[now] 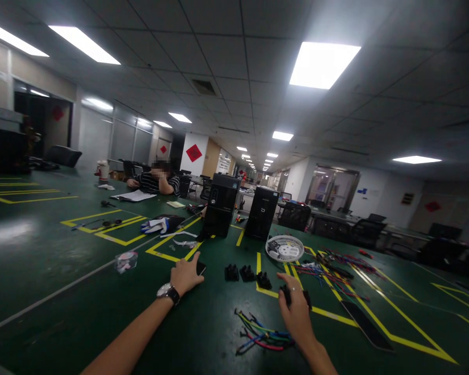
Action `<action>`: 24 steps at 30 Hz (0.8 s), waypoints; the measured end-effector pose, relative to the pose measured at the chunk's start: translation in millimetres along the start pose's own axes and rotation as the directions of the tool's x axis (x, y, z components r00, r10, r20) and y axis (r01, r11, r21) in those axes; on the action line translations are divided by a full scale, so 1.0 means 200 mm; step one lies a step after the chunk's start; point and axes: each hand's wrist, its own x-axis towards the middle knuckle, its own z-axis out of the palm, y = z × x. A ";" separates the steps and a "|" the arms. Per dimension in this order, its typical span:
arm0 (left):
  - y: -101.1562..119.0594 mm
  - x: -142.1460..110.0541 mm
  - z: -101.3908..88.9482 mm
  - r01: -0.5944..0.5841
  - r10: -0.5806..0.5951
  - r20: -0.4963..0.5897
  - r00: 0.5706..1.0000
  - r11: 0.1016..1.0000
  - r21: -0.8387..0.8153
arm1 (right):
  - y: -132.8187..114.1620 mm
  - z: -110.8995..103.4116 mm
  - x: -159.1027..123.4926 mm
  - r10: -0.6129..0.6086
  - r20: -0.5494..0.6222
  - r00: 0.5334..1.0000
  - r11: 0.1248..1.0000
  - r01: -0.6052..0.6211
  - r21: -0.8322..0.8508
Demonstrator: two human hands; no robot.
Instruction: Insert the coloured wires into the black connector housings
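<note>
My left hand (pixel 185 276), a watch (pixel 169 294) on its wrist, is low over the green table. Its thumb and index finger are spread apart beside a small dark flat object (pixel 200 268), partly hidden by the hand. My right hand (pixel 297 307), with a ring on one finger, curls over a black plastic part (pixel 286 295) that shows on both sides of the fingers. Three similar black parts (pixel 247 273) stand in a row between my hands. Just left of my right wrist lies a bundle of coloured wires (pixel 263 333).
Two black computer-like towers (pixel 221 205) stand ahead, a white round basket (pixel 284 249) beside them. More wires (pixel 342 276) and a dark flat panel (pixel 366 325) lie right. Gloves (pixel 156 225) and a plastic bag (pixel 125 261) lie left. A person (pixel 156 181) sits across the table (pixel 82 328).
</note>
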 end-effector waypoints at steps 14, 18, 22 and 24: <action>0.50 -0.29 0.13 -0.417 0.401 -0.168 0.900 0.687 -0.594 | -0.31 0.39 -0.15 0.268 0.406 0.874 0.606 -0.481 0.634; 0.55 -0.31 0.19 -0.408 0.348 -0.229 0.909 0.639 -0.652 | -0.27 0.35 -0.18 0.294 0.429 0.854 0.528 -0.519 0.672; 0.54 -0.32 0.22 -0.326 0.269 -0.194 0.943 0.649 -0.687 | -0.30 0.32 -0.17 0.293 0.435 0.851 0.509 -0.524 0.683; 0.54 -0.33 0.22 -0.309 0.261 -0.177 0.949 0.660 -0.685 | -0.32 0.32 -0.17 0.285 0.471 0.835 0.493 -0.549 0.675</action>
